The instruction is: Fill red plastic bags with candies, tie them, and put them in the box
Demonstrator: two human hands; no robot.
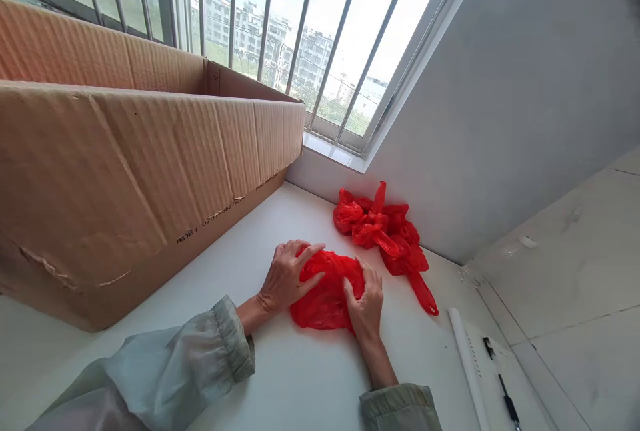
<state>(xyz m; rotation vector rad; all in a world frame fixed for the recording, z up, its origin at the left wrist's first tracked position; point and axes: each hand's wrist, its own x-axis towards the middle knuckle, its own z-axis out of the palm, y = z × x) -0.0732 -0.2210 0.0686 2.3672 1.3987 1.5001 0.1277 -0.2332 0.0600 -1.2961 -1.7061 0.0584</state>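
Note:
A crumpled red plastic bag lies on the white tabletop between my two hands. My left hand holds its left side, with thumb and forefinger apart over the red film and the other fingertips partly hidden. On the bag's right edge, my right hand has its fingers curled around the plastic and its thumb on top. Beyond them, against the wall, sits a heap of several knotted red plastic bags, touched by neither hand.
A large cardboard box takes up the left side of the table. Behind are a barred window and a grey wall. At the right lie a white tube-like strip, a black pen and a small black object.

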